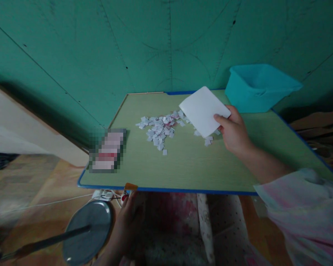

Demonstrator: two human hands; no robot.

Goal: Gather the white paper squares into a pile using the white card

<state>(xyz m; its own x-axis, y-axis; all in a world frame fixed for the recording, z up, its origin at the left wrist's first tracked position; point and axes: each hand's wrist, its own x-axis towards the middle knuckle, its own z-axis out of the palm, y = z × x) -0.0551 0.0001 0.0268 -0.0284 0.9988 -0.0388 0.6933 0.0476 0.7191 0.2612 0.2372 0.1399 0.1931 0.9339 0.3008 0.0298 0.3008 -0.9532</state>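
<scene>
My right hand point(233, 131) is closed on a white card point(204, 109), held tilted just above the green table point(183, 166) at its far right. Next to the card lies a scatter of several small white paper squares point(161, 129), some under the card's lower edge. My left hand point(129, 218) is below the table's front edge, fingers curled against the blue rim near a small orange tab point(131, 186); what it holds, if anything, I cannot make out.
A turquoise plastic tub point(258, 87) stands at the table's far right corner. A blurred-out flat object point(108, 149) lies at the left edge. On the floor: a round metal stand base point(87, 231), a white power strip point(104, 194) and cable. Green wall behind.
</scene>
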